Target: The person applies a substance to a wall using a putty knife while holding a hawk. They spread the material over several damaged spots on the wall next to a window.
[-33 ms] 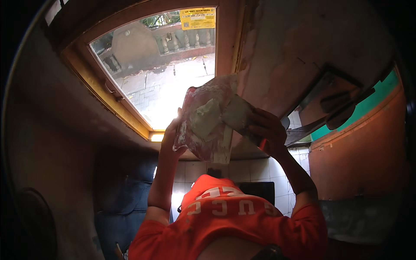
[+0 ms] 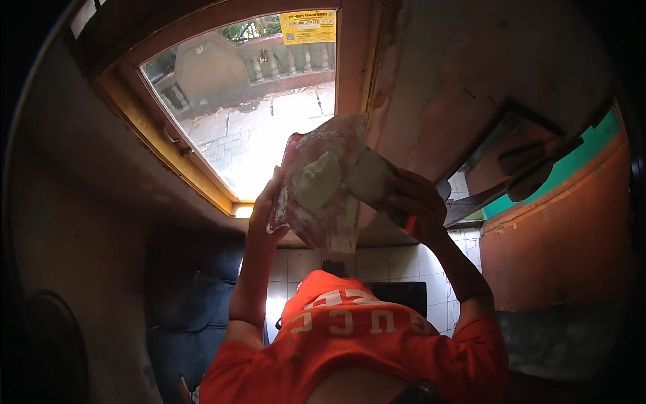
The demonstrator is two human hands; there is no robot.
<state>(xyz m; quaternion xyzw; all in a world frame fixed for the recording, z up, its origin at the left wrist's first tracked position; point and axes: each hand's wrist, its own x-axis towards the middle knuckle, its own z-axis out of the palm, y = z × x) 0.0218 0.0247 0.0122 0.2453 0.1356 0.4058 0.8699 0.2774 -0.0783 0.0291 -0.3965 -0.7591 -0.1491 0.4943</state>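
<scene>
My left hand (image 2: pixel 267 196) grips the left edge of a reddish, paste-smeared board (image 2: pixel 315 229), its fingers partly hidden by the board. A pale, lumpy mound of paste (image 2: pixel 319 186) lies near the middle of this board. In my right hand (image 2: pixel 418 203) is a flat, wide-bladed scraper (image 2: pixel 370 176), with a bit of red showing by the palm. The blade's left edge reaches over the right part of the board, close beside the paste. Both hands are raised in front of my chest.
Beyond the board is a wooden-framed window (image 2: pixel 235 121) with a yellow sticker (image 2: pixel 308 27). A dark framed panel (image 2: pixel 515 145) is on the right, near an orange-brown surface (image 2: pixel 558 236). A dark blue padded seat (image 2: pixel 185 316) stands at the lower left.
The board and paste have shifted very slightly, and the mound's outline looks a little different. Both hands keep their holds.
</scene>
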